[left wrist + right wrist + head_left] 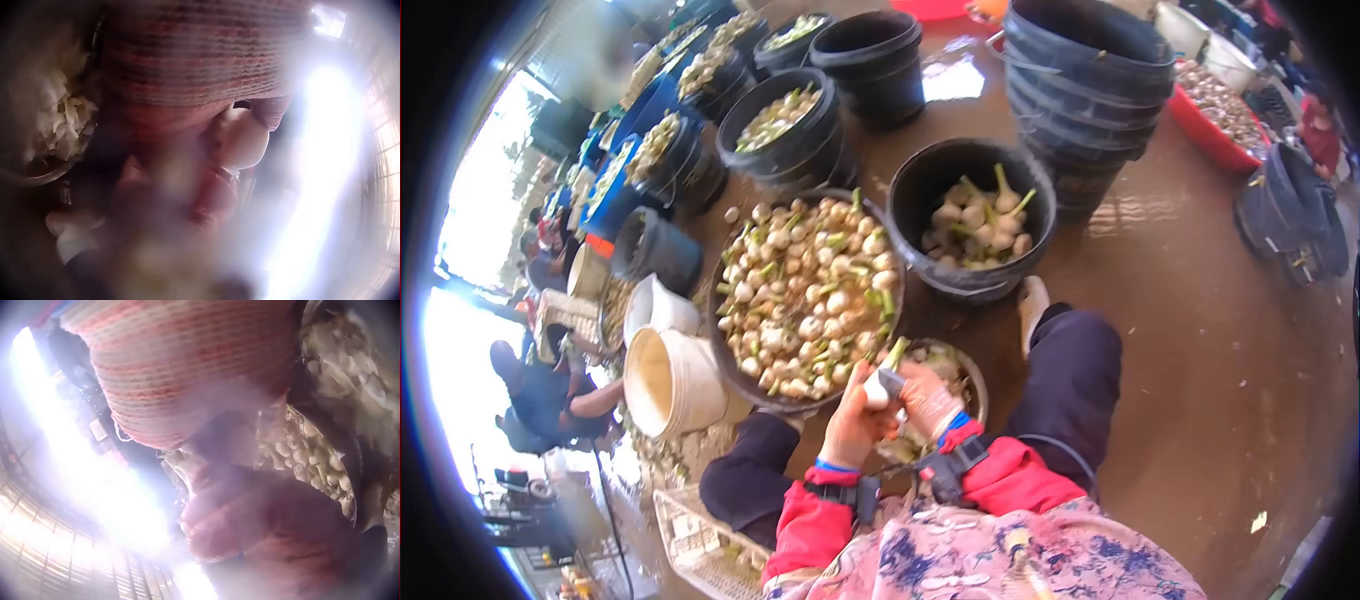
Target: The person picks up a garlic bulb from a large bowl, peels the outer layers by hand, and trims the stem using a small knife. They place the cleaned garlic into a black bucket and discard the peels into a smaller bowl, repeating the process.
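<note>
Both hands wear knitted gloves and meet above the near edge of the big tub. The left hand grips a white garlic bulb, its green stem pointing up and away. Close against the bulb, the right hand curls round a small grey tool, mostly hidden by its fingers. In the left wrist view the bulb shows beside the left glove. The right wrist view shows the right glove over the left glove, with blur between them.
A tub of garlic bulbs stands ahead, a black bucket with stemmed bulbs to its right. Below the hands is a bowl of peelings. Stacked buckets, white buckets and a plastic crate stand around.
</note>
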